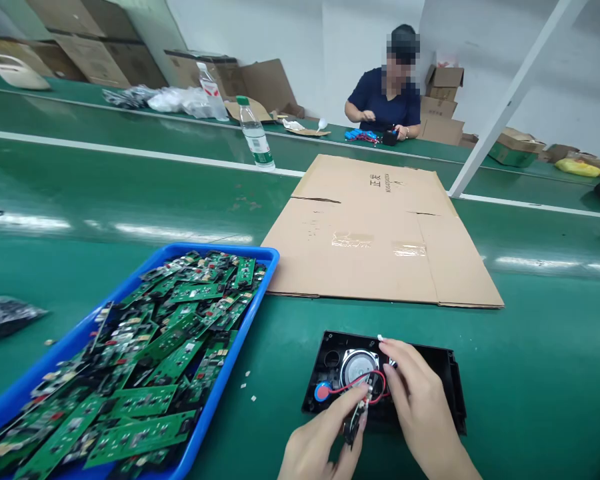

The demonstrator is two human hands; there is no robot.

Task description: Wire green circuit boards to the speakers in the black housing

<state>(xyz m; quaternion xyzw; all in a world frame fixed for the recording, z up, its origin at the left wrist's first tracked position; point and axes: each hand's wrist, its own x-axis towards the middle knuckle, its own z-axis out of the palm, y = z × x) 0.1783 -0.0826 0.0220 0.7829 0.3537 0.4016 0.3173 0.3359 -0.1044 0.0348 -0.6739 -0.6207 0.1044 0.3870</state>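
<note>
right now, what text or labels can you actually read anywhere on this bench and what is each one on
"正反" or similar: two printed Chinese characters on the flattened cardboard sheet, seen sideways; reading uncertain.
Small line of print beside those characters: too small to read.
Water bottle label: blurred, unreadable.
Second bottle with a red and white label: unreadable.
Circuit boards in the blue tray: markings too small to read.
Black housing under the left hand and right hand: no text visible.

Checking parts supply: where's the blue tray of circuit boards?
Head view, lower left: the blue tray sits on the green table, left of the black housing.
</note>
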